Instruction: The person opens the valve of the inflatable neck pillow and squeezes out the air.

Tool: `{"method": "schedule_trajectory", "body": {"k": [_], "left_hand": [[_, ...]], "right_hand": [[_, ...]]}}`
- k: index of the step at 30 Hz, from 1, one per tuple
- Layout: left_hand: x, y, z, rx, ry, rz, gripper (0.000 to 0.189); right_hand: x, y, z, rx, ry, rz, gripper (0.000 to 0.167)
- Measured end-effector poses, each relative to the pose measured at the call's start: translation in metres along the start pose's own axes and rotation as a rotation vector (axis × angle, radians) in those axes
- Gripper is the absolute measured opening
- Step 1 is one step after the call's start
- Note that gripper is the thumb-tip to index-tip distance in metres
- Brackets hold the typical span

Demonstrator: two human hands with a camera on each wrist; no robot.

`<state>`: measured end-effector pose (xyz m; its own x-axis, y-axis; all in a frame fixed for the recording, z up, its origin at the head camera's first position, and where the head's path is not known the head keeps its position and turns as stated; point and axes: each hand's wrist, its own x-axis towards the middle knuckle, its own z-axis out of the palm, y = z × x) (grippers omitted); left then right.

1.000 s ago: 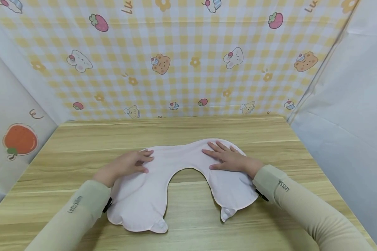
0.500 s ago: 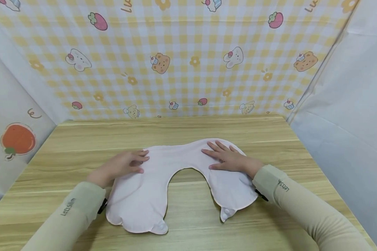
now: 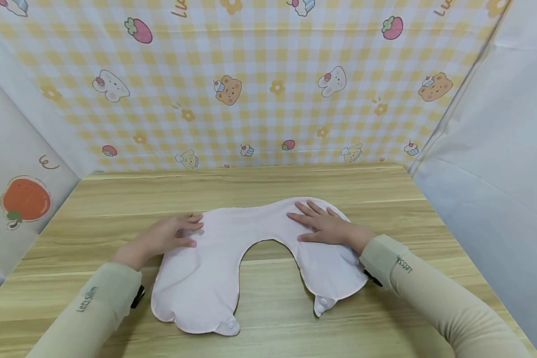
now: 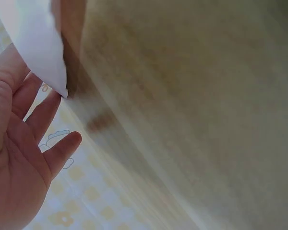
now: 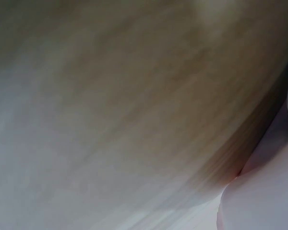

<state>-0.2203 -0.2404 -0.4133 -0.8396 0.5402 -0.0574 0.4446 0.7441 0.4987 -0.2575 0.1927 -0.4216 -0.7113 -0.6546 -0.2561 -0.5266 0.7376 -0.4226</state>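
A pale pink U-shaped neck pillow [image 3: 223, 248] lies on the table, its two ends towards me and a snap tab on each. My left hand [image 3: 170, 236] is at the pillow's upper left edge, fingers loosely spread. A small round fitting [image 3: 200, 231], perhaps a valve, shows by those fingertips. In the left wrist view, loosely extended fingers [image 4: 50, 115] reach past the pillow's edge [image 4: 38, 43]. My right hand [image 3: 324, 226] rests palm down on the pillow's upper right part, fingers spread. The right wrist view holds only the pillow's edge [image 5: 264, 206] and blurred wood.
The wooden table [image 3: 273, 184] runs back to a yellow checked cloth wall [image 3: 268, 64] with cartoon prints. Pale side walls stand at the left [image 3: 9, 134] and right [image 3: 496, 149].
My left hand has slid left across the pillow towards its edge, uncovering the small round fitting. The right hand and the pillow stay nearly in place.
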Motion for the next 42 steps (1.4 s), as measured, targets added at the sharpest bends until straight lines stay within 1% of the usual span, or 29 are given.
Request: {"method": "schedule_trajectory", "body": {"k": [3,7,9,12,15,19,22,26,28,30,31,33,36,39,41,42], "left_hand": [[-0.001,-0.003,0.001,0.007,0.004,-0.001,0.054],[-0.005,-0.005,0.001,0.034,0.007,0.016,0.055],[-0.009,-0.006,0.000,0.051,0.010,0.019,0.056],[-0.017,-0.007,-0.003,0.064,0.012,0.001,0.057],[-0.024,-0.009,-0.005,0.087,0.011,0.001,0.058],[-0.032,-0.013,-0.008,0.131,0.008,0.025,0.057],[-0.039,-0.014,-0.010,0.165,-0.001,0.024,0.057],[-0.049,-0.011,-0.012,0.202,-0.008,0.009,0.053],[-0.054,-0.008,-0.013,0.213,0.006,0.008,0.050],[-0.059,-0.002,-0.014,0.237,0.035,0.018,0.046],[-0.062,0.002,-0.014,0.251,0.057,0.033,0.044],[-0.066,0.010,-0.013,0.290,0.109,0.083,0.039],[-0.071,0.024,-0.009,0.346,0.194,0.194,0.032],[-0.073,0.035,-0.002,0.348,0.247,0.320,0.031],[-0.074,0.041,0.004,0.318,0.258,0.398,0.032],[-0.075,0.044,0.007,0.299,0.260,0.426,0.033]], "right_hand": [[0.001,0.000,0.001,-0.001,-0.001,0.000,0.070],[0.001,0.001,0.001,-0.001,-0.002,-0.007,0.070],[0.001,0.001,0.000,0.000,-0.001,-0.008,0.070],[0.001,0.001,0.000,-0.010,0.002,-0.009,0.070],[0.000,-0.001,-0.003,-0.028,-0.008,0.002,0.070],[0.000,-0.005,-0.008,-0.086,-0.018,0.002,0.069],[0.001,-0.009,-0.011,-0.122,-0.006,-0.016,0.068],[0.000,-0.014,-0.014,-0.112,0.021,-0.046,0.063],[0.000,-0.019,-0.017,-0.102,0.048,-0.078,0.058],[0.000,-0.024,-0.020,-0.095,0.084,-0.123,0.054],[0.000,-0.027,-0.022,-0.093,0.105,-0.150,0.052],[0.000,-0.037,-0.026,-0.066,0.137,-0.195,0.050],[0.000,-0.054,-0.029,-0.021,0.154,-0.245,0.048],[-0.003,-0.071,-0.032,-0.009,0.142,-0.280,0.048],[-0.007,-0.081,-0.034,-0.028,0.133,-0.299,0.047],[-0.009,-0.085,-0.036,-0.035,0.129,-0.304,0.047]]}}
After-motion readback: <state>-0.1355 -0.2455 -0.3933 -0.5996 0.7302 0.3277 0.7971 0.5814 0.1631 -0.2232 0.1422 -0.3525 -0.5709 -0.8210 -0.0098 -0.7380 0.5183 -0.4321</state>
